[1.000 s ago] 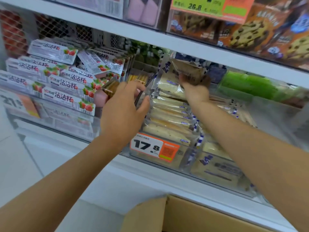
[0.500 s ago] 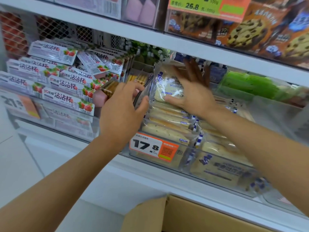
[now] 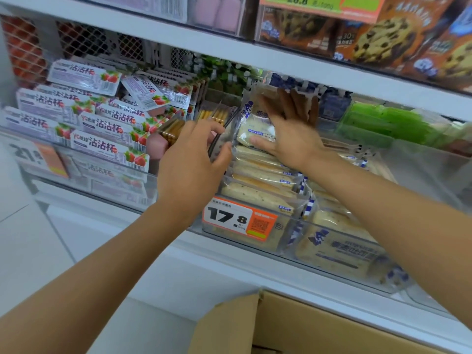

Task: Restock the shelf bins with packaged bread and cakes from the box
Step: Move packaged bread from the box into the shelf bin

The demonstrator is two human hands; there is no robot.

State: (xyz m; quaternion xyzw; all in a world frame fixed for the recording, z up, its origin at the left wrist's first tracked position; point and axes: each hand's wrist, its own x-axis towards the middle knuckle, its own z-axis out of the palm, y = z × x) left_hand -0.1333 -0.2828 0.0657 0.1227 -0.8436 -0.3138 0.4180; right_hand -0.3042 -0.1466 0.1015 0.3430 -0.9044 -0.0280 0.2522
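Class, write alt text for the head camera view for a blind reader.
A right hand presses flat on a bread packet in a clear shelf bin of similar packets, while the left hand grips the bin's divider. An orange 17.8 price label fronts the bin; a cardboard box sits below.

we note pale, clear-wrapped bread packs [image 3: 258, 175] shingled in a row in a clear bin [image 3: 288, 238], leaning back. the rearmost pack [image 3: 252, 129] stands near upright, right hand [image 3: 293, 141] flat against it; left hand [image 3: 191, 169] grips the bin's left wall. cardboard box [image 3: 319, 328] sits below the bin, one flap up.
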